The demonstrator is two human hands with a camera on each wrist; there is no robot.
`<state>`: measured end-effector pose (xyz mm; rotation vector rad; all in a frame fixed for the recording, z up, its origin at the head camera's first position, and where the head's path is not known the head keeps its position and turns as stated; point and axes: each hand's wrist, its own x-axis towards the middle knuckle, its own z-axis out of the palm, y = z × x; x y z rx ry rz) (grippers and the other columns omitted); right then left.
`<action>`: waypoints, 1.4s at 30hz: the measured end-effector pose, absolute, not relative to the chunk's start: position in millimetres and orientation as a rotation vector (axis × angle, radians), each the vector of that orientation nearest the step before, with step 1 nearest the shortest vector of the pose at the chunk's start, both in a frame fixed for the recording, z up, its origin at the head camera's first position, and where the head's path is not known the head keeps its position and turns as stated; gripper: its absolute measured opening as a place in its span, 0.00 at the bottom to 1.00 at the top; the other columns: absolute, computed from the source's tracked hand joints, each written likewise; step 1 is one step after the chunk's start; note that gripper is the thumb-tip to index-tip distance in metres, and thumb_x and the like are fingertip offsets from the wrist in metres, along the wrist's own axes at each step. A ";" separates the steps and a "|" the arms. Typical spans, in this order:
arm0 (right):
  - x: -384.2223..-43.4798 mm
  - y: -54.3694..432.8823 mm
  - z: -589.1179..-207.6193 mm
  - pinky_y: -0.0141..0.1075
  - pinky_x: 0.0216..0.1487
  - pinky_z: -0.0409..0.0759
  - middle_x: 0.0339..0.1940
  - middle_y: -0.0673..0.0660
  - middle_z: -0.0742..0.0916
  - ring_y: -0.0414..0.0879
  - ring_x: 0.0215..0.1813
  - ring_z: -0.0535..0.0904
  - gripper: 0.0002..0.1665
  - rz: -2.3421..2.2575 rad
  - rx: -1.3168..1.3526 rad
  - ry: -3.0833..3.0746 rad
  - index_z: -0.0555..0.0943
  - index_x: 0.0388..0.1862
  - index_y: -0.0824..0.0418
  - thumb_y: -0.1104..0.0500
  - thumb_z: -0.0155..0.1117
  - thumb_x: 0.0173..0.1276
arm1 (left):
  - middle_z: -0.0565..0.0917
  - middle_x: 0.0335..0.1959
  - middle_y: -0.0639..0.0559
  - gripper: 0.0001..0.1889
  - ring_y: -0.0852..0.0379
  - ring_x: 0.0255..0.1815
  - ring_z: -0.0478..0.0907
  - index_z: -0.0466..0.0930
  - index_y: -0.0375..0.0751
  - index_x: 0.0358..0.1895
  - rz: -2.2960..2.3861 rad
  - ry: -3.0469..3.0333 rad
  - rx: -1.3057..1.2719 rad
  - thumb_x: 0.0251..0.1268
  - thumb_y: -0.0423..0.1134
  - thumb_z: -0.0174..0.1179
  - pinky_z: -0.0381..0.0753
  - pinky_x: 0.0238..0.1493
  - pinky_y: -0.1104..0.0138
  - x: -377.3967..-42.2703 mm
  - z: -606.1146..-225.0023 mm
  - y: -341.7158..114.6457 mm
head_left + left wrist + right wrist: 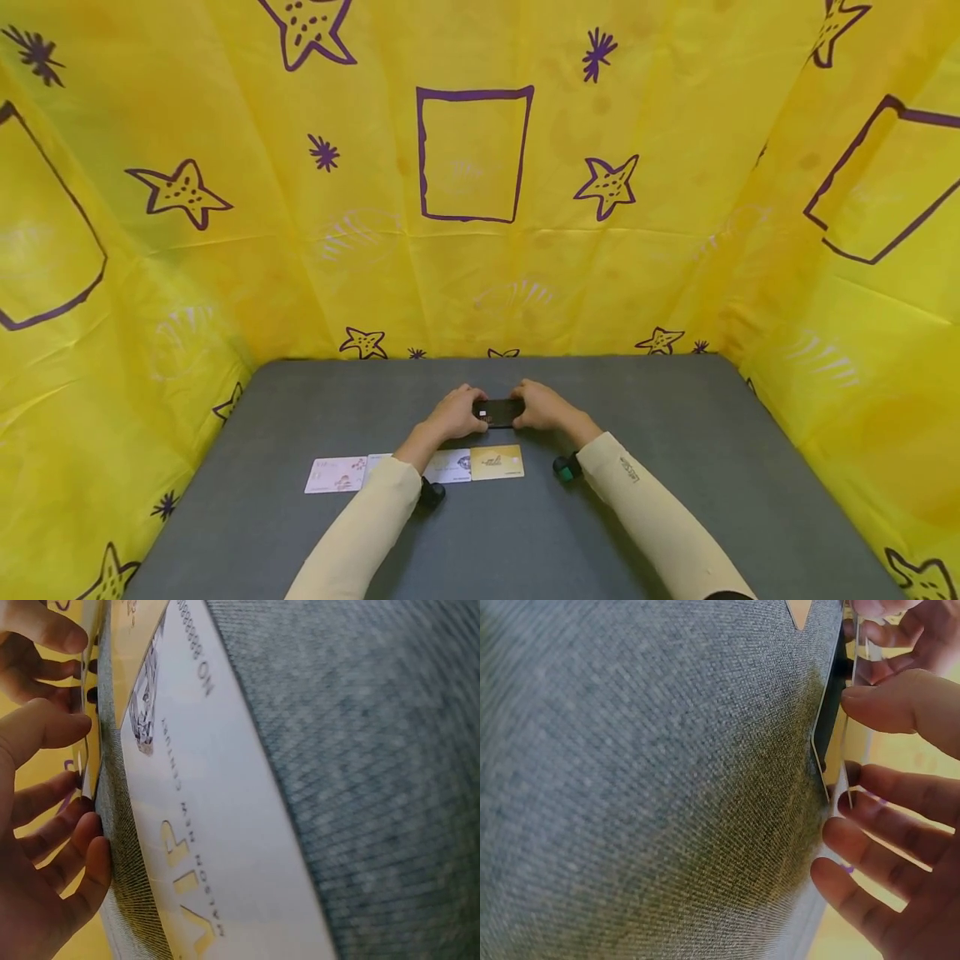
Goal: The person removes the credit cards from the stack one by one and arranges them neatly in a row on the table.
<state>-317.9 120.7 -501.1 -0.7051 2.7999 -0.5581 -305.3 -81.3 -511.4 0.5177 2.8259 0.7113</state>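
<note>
Both hands hold a black card point(498, 413) with red lettering and a small white square, over the table's far half. At its left end, my left hand point(456, 413) pinches it between thumb and fingers. My right hand point(546, 407) grips the opposite end the same way. From the right wrist view the held card point(844, 742) is nearly edge-on, thumb on the near face and fingers behind. A dark strip with a pale edge point(826, 720) shows close beside it, over the cloth. Nearer me, a gold card point(497, 462) ends a row of cards on the table.
Left of the gold card lie a white VIP card point(202, 825), a card point(372, 463) mostly hidden by the left forearm, and a pinkish card point(335, 475). Grey cloth covers the table point(675, 500). Yellow patterned curtains point(480, 275) enclose the back and sides.
</note>
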 end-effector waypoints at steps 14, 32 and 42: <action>-316.1 124.1 -505.4 0.45 0.54 0.76 0.46 0.59 0.79 0.49 0.46 0.77 0.30 -0.578 -0.729 2.841 0.79 0.58 0.65 0.56 0.73 0.56 | 0.77 0.52 0.43 0.30 0.48 0.49 0.76 0.77 0.40 0.61 0.787 2.824 0.502 0.52 0.42 0.70 0.75 0.55 0.54 -306.1 -513.6 -83.1; -312.8 129.3 -495.4 0.44 0.52 0.75 0.49 0.59 0.80 0.48 0.47 0.76 0.32 -0.646 -0.792 2.856 0.78 0.60 0.66 0.55 0.74 0.57 | 0.76 0.50 0.45 0.29 0.48 0.49 0.74 0.78 0.43 0.60 0.834 2.860 0.506 0.52 0.45 0.71 0.74 0.53 0.53 -304.6 -509.7 -87.7; -309.1 131.6 -491.1 0.47 0.55 0.75 0.54 0.59 0.79 0.51 0.53 0.77 0.33 -0.719 -0.730 2.858 0.78 0.61 0.64 0.55 0.73 0.57 | 0.76 0.54 0.44 0.29 0.47 0.53 0.72 0.77 0.43 0.61 0.927 2.851 0.486 0.54 0.45 0.71 0.72 0.55 0.51 -300.8 -507.1 -87.2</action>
